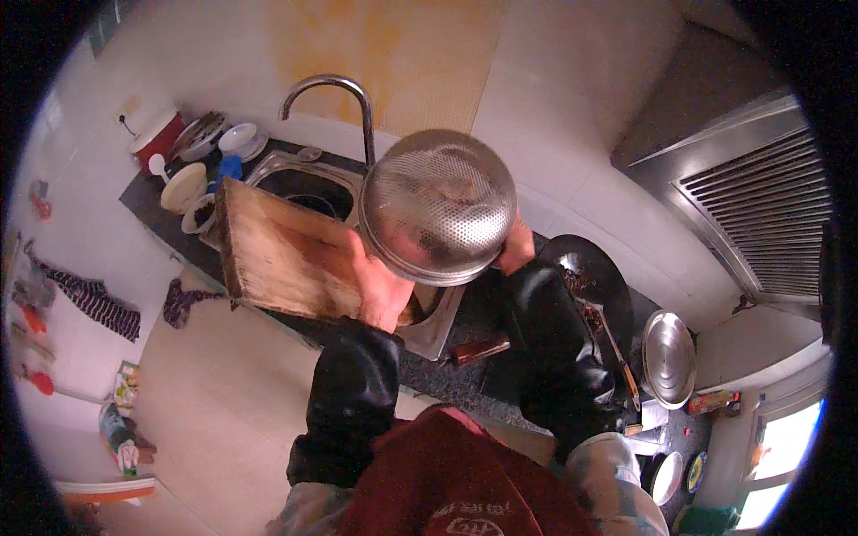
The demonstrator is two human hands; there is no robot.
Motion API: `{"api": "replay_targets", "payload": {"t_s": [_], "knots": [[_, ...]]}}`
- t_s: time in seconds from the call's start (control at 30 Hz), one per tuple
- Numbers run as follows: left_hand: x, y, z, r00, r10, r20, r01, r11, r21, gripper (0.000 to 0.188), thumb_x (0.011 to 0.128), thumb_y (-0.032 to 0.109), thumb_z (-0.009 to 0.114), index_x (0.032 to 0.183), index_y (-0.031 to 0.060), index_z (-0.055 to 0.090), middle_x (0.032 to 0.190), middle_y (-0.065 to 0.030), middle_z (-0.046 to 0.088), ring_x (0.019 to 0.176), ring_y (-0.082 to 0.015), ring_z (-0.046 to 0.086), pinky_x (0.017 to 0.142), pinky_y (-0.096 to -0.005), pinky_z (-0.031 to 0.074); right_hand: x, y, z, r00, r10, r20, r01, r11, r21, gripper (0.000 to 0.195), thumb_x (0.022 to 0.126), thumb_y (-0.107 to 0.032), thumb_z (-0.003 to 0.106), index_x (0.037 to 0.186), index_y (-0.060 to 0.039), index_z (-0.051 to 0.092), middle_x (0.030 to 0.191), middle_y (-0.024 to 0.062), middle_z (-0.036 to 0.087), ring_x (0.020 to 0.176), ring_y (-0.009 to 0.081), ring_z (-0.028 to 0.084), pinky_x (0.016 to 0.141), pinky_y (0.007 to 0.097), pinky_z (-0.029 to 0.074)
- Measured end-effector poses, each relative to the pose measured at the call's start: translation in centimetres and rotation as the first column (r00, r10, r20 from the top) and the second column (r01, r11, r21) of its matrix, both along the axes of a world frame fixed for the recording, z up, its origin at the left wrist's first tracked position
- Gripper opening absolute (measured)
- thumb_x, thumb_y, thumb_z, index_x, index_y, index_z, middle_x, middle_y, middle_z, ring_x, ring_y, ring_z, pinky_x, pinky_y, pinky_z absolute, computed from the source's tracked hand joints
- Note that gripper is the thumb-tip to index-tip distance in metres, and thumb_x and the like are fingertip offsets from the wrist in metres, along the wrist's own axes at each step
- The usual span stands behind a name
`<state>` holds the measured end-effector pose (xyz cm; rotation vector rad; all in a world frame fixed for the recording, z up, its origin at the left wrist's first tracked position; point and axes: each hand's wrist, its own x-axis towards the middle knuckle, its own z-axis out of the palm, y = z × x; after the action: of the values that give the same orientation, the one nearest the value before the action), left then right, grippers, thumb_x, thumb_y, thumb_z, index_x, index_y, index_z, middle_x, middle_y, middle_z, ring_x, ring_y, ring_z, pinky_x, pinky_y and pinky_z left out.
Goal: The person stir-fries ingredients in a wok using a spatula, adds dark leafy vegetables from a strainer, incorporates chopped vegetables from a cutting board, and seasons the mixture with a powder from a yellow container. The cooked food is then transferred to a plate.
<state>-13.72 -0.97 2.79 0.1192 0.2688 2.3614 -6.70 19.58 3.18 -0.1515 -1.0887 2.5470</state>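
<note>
A perforated stainless-steel colander (439, 201) is held up over the sink, its holed underside towards me. My left hand (383, 285) grips its lower left rim, and my right hand (517, 244) holds the right rim, partly hidden behind it. Below and left of the colander, a thick wooden chopping board (288, 261) lies tilted across the sink. The stainless-steel sink (271, 167) shows a dark basin behind the board. A gooseneck tap (367, 120) rises behind it. Whatever is inside the colander is hidden. Black sleeves cover both forearms.
A black wok (590, 278) with dark food and a utensil stands right of my right arm. Beyond it a metal lid (670, 360) stands on edge. A knife-like brown handle (479, 350) lies by the sink. Bowls (184, 187) and a red pot (157, 144) crowd the left counter.
</note>
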Motion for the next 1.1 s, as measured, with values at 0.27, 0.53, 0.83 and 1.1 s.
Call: {"api": "replay_targets", "payload": {"t_s": [0.27, 0.53, 0.83, 1.1], "knots": [[-0.4, -0.8, -7.5, 0.98, 0.035, 0.195, 0.029, 0.948, -0.317, 0.097, 0.072, 0.074, 0.046, 0.14, 0.0108, 0.017, 0.135, -0.0177, 0.031, 0.125, -0.0327, 0.029, 0.102, -0.0518, 0.023, 1.0, 4.1, 1.3, 0.937, -0.345, -0.058, 0.348, 0.902, 0.256, 0.048, 0.089, -0.033, 0.048, 0.122, 0.002, 0.046, 0.122, 0.0126, 0.051, 0.109, 0.0241, 0.051, 0.091, 0.0403, 0.043], [-1.1, -1.6, -0.3, 0.985, -0.078, -0.154, 0.084, 0.996, 0.033, 0.088, 0.078, 0.074, 0.03, 0.137, 0.0087, 0.029, 0.143, -0.0105, 0.027, 0.129, -0.0302, 0.027, 0.106, -0.0503, 0.017, 0.2, 3.3, -2.9, 0.866, -0.476, -0.152, 0.463, 0.651, 0.601, 0.056, 0.089, -0.044, 0.048, 0.112, 0.0072, 0.05, 0.098, 0.0116, 0.063, 0.084, 0.0217, 0.061, 0.069, 0.0344, 0.049], [-2.3, -1.7, -4.8, 0.994, -0.057, 0.096, 0.072, 0.985, -0.155, 0.087, 0.077, 0.072, 0.039, 0.138, 0.011, 0.026, 0.139, -0.0094, 0.031, 0.127, -0.0279, 0.029, 0.103, -0.0496, 0.02, 1.1, -0.7, 1.0, 0.697, -0.681, 0.227, 0.52, 0.697, 0.494, 0.044, 0.091, -0.038, 0.047, 0.089, 0.0028, 0.064, 0.084, 0.0086, 0.064, 0.074, 0.0151, 0.057, 0.067, 0.0293, 0.046], [-2.8, -2.1, -1.7, 0.976, -0.047, -0.215, 0.004, 0.98, -0.197, 0.062, 0.087, 0.053, 0.042, 0.133, 0.0109, 0.037, 0.135, -0.0129, 0.039, 0.124, -0.0316, 0.036, 0.102, -0.0489, 0.026, 5.1, -8.1, 7.0, 0.864, -0.493, -0.101, 0.487, 0.771, 0.411, 0.027, 0.088, -0.024, 0.057, 0.099, 0.0006, 0.058, 0.088, -0.0012, 0.059, 0.078, 0.0088, 0.052, 0.071, 0.0251, 0.044]]}}
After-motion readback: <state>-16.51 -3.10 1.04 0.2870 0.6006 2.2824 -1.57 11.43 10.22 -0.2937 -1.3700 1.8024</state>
